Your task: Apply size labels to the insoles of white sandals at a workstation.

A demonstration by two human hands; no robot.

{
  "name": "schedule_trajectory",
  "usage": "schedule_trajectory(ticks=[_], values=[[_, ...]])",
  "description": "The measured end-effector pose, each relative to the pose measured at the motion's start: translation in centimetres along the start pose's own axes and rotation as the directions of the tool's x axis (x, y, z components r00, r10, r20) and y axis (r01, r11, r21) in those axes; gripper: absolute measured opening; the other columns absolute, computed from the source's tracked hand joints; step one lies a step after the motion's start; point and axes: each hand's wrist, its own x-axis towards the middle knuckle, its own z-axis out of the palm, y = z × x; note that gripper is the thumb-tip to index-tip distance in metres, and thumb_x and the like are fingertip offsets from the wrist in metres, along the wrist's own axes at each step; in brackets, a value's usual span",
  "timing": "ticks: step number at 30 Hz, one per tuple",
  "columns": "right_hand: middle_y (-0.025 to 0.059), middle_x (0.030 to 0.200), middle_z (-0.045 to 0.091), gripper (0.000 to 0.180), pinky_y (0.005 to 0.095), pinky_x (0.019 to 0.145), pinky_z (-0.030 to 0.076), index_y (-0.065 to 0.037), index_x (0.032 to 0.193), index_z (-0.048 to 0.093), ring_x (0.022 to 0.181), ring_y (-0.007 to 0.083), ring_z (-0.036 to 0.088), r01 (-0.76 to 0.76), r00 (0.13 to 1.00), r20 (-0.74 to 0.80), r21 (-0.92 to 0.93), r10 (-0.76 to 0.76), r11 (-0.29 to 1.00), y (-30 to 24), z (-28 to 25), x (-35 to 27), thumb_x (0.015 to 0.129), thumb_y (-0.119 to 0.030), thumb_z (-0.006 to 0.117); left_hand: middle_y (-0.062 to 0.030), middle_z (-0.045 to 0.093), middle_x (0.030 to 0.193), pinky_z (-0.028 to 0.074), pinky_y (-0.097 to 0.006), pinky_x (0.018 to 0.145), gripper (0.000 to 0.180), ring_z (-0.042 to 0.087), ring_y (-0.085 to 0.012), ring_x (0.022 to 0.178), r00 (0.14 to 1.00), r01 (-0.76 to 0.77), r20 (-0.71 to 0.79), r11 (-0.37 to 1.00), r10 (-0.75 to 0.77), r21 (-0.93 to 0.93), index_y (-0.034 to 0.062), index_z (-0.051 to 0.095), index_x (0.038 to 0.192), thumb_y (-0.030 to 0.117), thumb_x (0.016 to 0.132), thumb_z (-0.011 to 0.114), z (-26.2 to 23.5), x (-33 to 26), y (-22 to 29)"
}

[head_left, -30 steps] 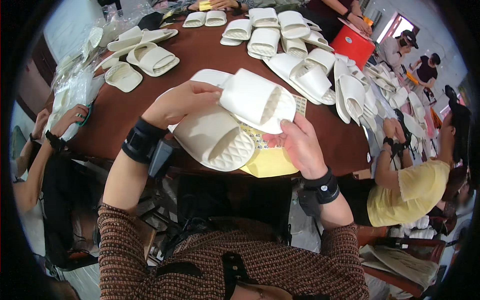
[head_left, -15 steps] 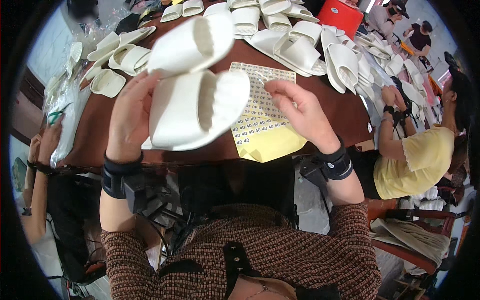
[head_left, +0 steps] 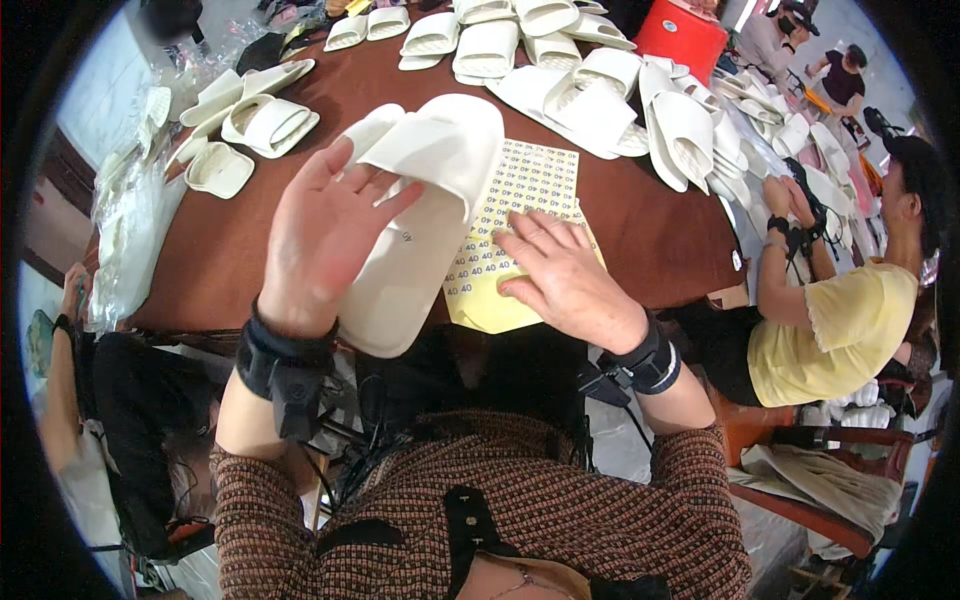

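Note:
A white slide slipper (head_left: 393,300) lies at the near edge of the table, its heel reaching over the edge. A small printed sticker (head_left: 406,237) shows on its footbed, below the strap. Part of another white slipper (head_left: 368,127) shows behind it. My left hand (head_left: 325,240) is open, palm up and fingers spread, over the slipper's left side; whether it touches the slipper I cannot tell. My right hand (head_left: 572,275) rests open, fingers stretched out, on a sheet of small printed stickers (head_left: 540,180) with yellow backing.
White slippers (head_left: 487,48) are heaped along the far side of the brown table (head_left: 650,235), with several more (head_left: 268,125) at the left beside clear plastic bags (head_left: 135,240). A red container (head_left: 682,38) stands at the back. A person in yellow (head_left: 830,325) sits at the right.
The slippers have come down from my raised left hand to the table edge, and that hand has opened. My right hand has come down onto the sticker sheet. The left neighbour's hand has drawn back.

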Motion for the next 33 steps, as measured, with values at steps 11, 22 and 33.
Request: schedule_trajectory(ticks=[11, 22, 33], values=[[0.0206, 0.134, 0.049, 0.048, 0.0469, 0.104, 0.034, -0.002, 0.127, 0.053, 0.126, 0.0388, 0.043, 0.004, 0.999, 0.035, 0.006, -0.004, 1.0, -1.4, 0.5, 0.7, 0.086, -0.026, 0.065, -0.0216, 0.044, 0.134, 0.038, -0.049, 0.106, 0.037, 0.047, -0.0348, 0.123, 0.995, -0.055, -0.074, 0.971, 0.074, 0.231, -0.0048, 0.041, 0.126, 0.021, 0.1, 0.043, -3.1, 5.1, -1.1], [0.02, 0.131, 0.053, 0.043, 0.0461, 0.103, 0.036, -0.003, 0.124, 0.057, 0.123, 0.0377, 0.047, 0.001, 0.996, 0.086, 0.092, -0.009, 0.996, -0.2, -0.9, 1.3, 0.087, -0.023, 0.066, -0.013, 0.06, 0.127, 0.041, -0.034, 0.1, 0.029, 0.055, -0.025, 0.119, 0.914, -0.25, 0.286, -0.156, 0.288, 0.956, 0.0051, 0.065, 0.115, 0.011, 0.086, 0.064, -8.2, -2.8, -0.6], [0.0211, 0.093, 0.066, 0.022, 0.043, 0.078, 0.05, 0.001, 0.101, 0.063, 0.09, 0.0379, 0.064, -0.108, 0.993, 0.091, 0.357, 0.08, 0.928, 1.5, -3.2, 8.3, 0.089, -0.016, 0.055, -0.0065, 0.064, 0.114, 0.036, -0.047, 0.099, 0.034, 0.053, -0.032, 0.112, 0.803, -0.358, 0.56, -0.584, 0.206, 0.729, 0.0123, 0.07, 0.107, 0.024, 0.076, 0.075, -6.4, -3.9, -3.3]])
